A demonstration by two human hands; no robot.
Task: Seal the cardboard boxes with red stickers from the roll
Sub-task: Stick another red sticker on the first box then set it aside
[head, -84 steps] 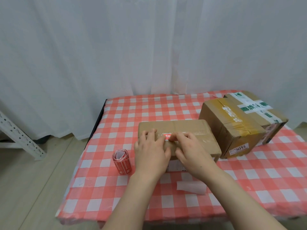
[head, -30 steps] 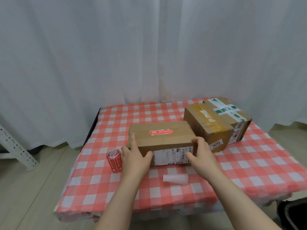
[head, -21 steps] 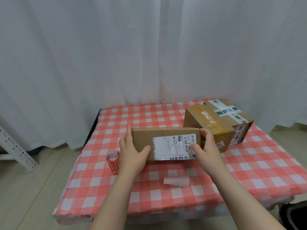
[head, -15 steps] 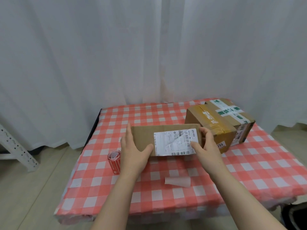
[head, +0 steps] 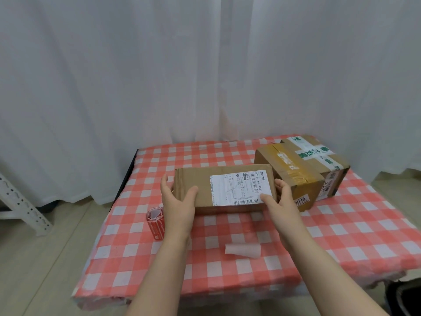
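A flat brown cardboard box lies in the middle of the checked table, its white shipping label facing up. My left hand grips its left end, thumb on top. My right hand grips its right end, thumb on the label. The red sticker that sat on the box is out of sight. The roll of red stickers lies on the cloth just left of my left wrist. A larger taped cardboard box stands at the back right, close to the flat box.
A curled strip of white backing paper lies on the red-and-white tablecloth near the front edge. White curtains hang behind the table. A white perforated metal bracket leans on the floor at the left.
Both hands pressed the red sticker onto the box top, then took the box by its ends and rolled it away from me. The labelled face now points up.
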